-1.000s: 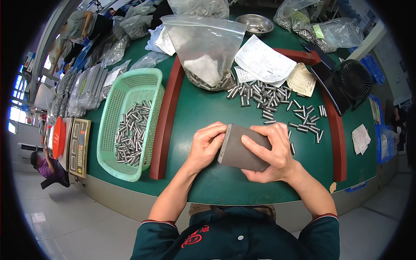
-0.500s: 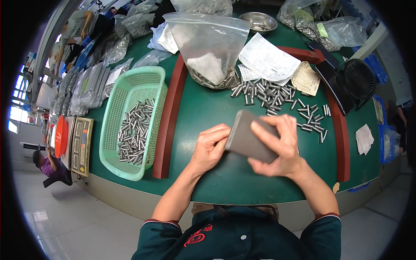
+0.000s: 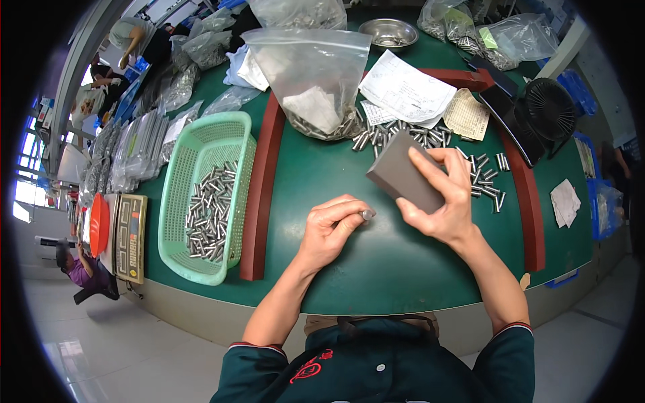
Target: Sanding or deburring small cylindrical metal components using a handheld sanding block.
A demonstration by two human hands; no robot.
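My right hand [image 3: 447, 205] grips a grey rectangular block [image 3: 403, 173], lifted and tilted above the green table [image 3: 396, 269]. My left hand [image 3: 332, 228] pinches a small metal cylinder [image 3: 367, 214] between thumb and fingertips, just left of the block. A loose heap of similar metal cylinders [image 3: 430, 138] lies on the table behind the block. More cylinders fill the bottom of a green plastic basket [image 3: 205, 195] to the left.
A clear plastic bag [image 3: 312, 77] with cylinders stands at the back, beside paper sheets [image 3: 406, 87] and a steel bowl [image 3: 388, 30]. Red-brown wooden rails [image 3: 259, 195] frame the work area. A black fan [image 3: 547, 111] sits right; a scale [image 3: 131, 235] far left.
My right hand has lifted the grey block up and to the right, away from my left hand. My left hand now holds a single metal cylinder by itself.
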